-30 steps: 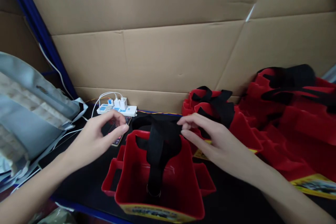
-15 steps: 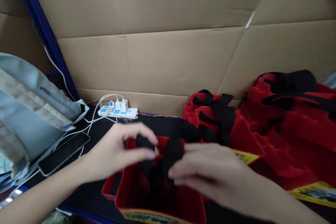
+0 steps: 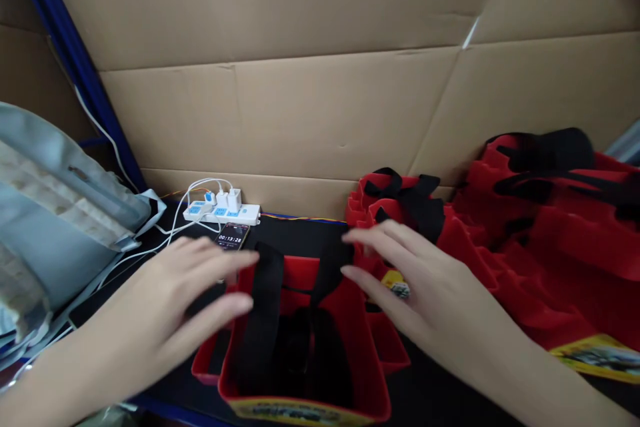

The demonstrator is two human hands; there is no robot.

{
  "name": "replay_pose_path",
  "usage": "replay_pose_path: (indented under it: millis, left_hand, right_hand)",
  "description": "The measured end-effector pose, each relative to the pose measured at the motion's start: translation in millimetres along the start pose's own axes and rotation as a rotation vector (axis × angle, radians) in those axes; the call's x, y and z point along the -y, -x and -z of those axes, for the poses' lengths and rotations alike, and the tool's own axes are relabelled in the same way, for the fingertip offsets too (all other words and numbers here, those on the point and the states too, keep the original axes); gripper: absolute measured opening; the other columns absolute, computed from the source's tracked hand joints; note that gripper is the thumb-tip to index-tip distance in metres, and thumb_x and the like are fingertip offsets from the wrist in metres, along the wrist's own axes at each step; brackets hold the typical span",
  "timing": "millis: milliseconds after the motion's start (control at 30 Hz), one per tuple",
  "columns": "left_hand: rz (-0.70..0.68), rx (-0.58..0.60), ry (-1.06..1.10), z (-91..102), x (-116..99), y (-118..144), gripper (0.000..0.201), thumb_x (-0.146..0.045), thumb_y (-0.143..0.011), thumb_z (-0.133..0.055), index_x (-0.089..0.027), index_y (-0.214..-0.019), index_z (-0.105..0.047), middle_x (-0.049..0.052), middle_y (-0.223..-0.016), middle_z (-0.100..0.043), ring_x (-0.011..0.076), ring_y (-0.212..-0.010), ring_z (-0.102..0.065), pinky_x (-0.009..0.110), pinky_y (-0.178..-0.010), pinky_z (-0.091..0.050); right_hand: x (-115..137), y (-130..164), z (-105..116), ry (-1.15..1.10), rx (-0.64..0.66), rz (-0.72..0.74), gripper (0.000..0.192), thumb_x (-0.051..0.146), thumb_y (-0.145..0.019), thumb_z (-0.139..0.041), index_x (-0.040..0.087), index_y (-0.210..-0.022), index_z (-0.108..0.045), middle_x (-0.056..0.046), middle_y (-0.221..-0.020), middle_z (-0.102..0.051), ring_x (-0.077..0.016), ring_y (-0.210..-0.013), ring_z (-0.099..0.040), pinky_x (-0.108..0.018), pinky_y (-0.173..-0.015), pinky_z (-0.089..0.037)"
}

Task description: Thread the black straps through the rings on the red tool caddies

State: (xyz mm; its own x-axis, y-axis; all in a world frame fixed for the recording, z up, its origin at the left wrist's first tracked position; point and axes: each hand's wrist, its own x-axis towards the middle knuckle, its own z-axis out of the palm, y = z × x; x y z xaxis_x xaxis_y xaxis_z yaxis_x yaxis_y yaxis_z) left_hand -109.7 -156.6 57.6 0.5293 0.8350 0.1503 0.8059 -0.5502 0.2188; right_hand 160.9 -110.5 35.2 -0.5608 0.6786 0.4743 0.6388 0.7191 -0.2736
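In front of me stands a red open-topped bag (image 3: 363,340) with side pockets and a yellow printed band along its near edge. Two black straps rise from it: a left strap (image 3: 265,300) and a right strap (image 3: 331,267). My left hand (image 3: 180,287) is open beside the left strap, its thumb and index finger apart. Near the top of the right strap, my right hand (image 3: 425,287) is open too, fingers spread. Whether the fingertips still touch the straps is unclear. The bag's inside is dark, and its bottom cannot be made out.
More red bags with black straps (image 3: 525,227) lie at the right. A white power strip (image 3: 247,213) with plugs and cables sits at the back, near a phone (image 3: 234,233) showing a timer. A pale blue-grey bag (image 3: 65,213) stands left. Cardboard (image 3: 320,113) walls the back.
Both hands have moved apart and opened away from the black straps. The straps now stand separated to left and right, showing more of the bag's opening. The timer phone has come into view.
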Motion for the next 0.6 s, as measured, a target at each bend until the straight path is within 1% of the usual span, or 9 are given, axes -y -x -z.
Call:
replay_pose_path:
  millis: [67, 133, 233, 300, 367, 433, 500, 533, 600]
  left_hand:
    - [0.107, -0.156, -0.023, -6.6, 4.6, -11.7, 0.040, -0.043, -0.087, -0.046, -0.029, -0.125, -0.048, 0.003, -0.115, -0.059, 0.0228, -0.104, -0.054, 0.038, -0.088, -0.042]
    - [0.115, -0.178, -0.038, -18.7, 4.5, -26.3, 0.042, -0.045, -0.086, -0.045, -0.025, -0.123, -0.048, 0.006, -0.120, -0.056, 0.0244, -0.110, -0.050, 0.042, -0.093, -0.040]
    - [-0.054, -0.062, -0.062, -31.6, 0.1, -35.8, 0.034, -0.038, -0.087, -0.047, -0.023, -0.118, -0.053, 0.006, -0.125, -0.053, 0.0239, -0.118, -0.046, 0.047, -0.103, -0.032]
    - [-0.193, 0.017, -0.044, -32.3, -0.1, -25.7, 0.031, -0.032, -0.088, -0.047, -0.026, -0.117, -0.053, 0.003, -0.131, -0.050, 0.0220, -0.125, -0.041, 0.047, -0.110, -0.022]
    - [-0.254, 0.081, 0.015, -31.0, 4.5, -4.5, 0.036, -0.032, -0.086, -0.052, -0.032, -0.122, -0.050, 0.001, -0.138, -0.043, 0.0224, -0.130, -0.035, 0.049, -0.112, -0.017]
    - [-0.179, 0.055, 0.130, -35.1, 12.1, 20.4, 0.052, -0.037, -0.078, -0.061, -0.038, -0.128, -0.043, 0.001, -0.144, -0.033, 0.0272, -0.131, -0.032, 0.052, -0.109, -0.023]
    - [0.026, -0.119, 0.316, -50.3, 18.8, 40.7, 0.072, -0.044, -0.069, -0.069, -0.039, -0.132, -0.037, 0.004, -0.147, -0.025, 0.0334, -0.131, -0.031, 0.053, -0.103, -0.033]
    - [0.118, -0.213, 0.420, -62.4, 20.7, 47.7, 0.079, -0.046, -0.063, -0.072, -0.039, -0.133, -0.036, 0.004, -0.147, -0.027, 0.0359, -0.129, -0.033, 0.054, -0.100, -0.036]
    - [0.294, -0.332, 0.613, -91.9, 20.6, 55.5, 0.085, -0.050, -0.056, -0.075, -0.038, -0.132, -0.038, 0.005, -0.141, -0.038, 0.0383, -0.125, -0.037, 0.056, -0.098, -0.039]
  right_hand:
    - [-12.5, -7.8, -7.7, 0.106, -0.041, -0.083, 0.029, 0.037, -0.085, -0.051, 0.019, -0.106, -0.058, -0.007, -0.091, -0.060, -0.0186, -0.074, -0.058, -0.029, -0.061, -0.045]
    - [-19.1, -14.4, -19.4, 0.100, 0.028, -0.067, 0.023, 0.032, -0.085, -0.052, 0.021, -0.103, -0.060, -0.005, -0.091, -0.059, -0.0172, -0.074, -0.058, -0.029, -0.060, -0.046]
    - [-15.4, -16.8, -29.2, 0.039, 0.029, 0.020, 0.017, 0.020, -0.088, -0.046, 0.019, -0.087, -0.063, -0.004, -0.086, -0.060, -0.0152, -0.077, -0.057, -0.028, -0.067, -0.047]
    - [-8.5, -11.1, -25.8, 0.031, 0.052, 0.120, 0.021, 0.017, -0.088, -0.043, 0.018, -0.084, -0.063, -0.005, -0.082, -0.061, -0.0152, -0.077, -0.056, -0.029, -0.069, -0.048]
    - [-3.5, 1.1, -17.6, -0.001, 0.164, 0.233, 0.019, 0.018, -0.088, -0.045, 0.020, -0.084, -0.064, -0.003, -0.081, -0.062, -0.0150, -0.078, -0.057, -0.030, -0.074, -0.049]
    - [-3.1, 19.8, -11.9, -0.024, 0.293, 0.323, 0.014, 0.025, -0.085, -0.051, 0.024, -0.092, -0.064, -0.002, -0.090, -0.065, -0.0161, -0.089, -0.059, -0.032, -0.085, -0.049]
    - [-6.5, 43.1, -15.1, 0.002, 0.329, 0.351, 0.027, 0.034, -0.081, -0.057, 0.028, -0.107, -0.061, -0.004, -0.109, -0.062, -0.0206, -0.107, -0.055, -0.037, -0.093, -0.047]
    - [-8.5, 55.2, -20.4, 0.022, 0.264, 0.352, 0.033, 0.035, -0.079, -0.059, 0.028, -0.112, -0.059, -0.006, -0.117, -0.059, -0.0240, -0.114, -0.051, -0.039, -0.091, -0.048]
    - [-11.0, 76.8, -35.5, 0.086, 0.159, 0.165, 0.040, 0.031, -0.077, -0.061, 0.029, -0.117, -0.056, -0.009, -0.130, -0.050, -0.0279, -0.123, -0.043, -0.040, -0.089, -0.050]
